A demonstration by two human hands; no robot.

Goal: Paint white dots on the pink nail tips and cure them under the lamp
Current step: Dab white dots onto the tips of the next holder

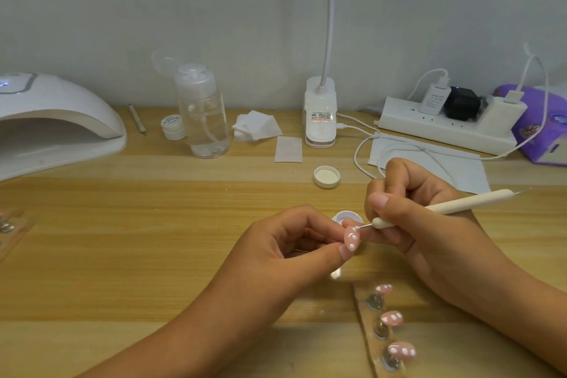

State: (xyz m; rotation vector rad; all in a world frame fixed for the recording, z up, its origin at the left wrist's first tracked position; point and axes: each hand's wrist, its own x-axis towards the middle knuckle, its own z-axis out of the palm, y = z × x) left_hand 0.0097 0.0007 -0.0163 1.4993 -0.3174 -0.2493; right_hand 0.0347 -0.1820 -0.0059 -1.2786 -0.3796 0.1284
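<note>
Wooden bench, curing lamp at its far left; dotting under way.
Fingers of the right hand pinch the dotting tool; fingers of the left hand pinch the pink nail tip just above the bench. Best touch lightly and lift straight off.

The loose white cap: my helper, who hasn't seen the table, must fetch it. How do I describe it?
Find the white desk lamp base at the back of the wooden table. The cap lies in front of it, hollow side up. Unlike the half-hidden white pot nearby, it sits alone, untouched.
</note>
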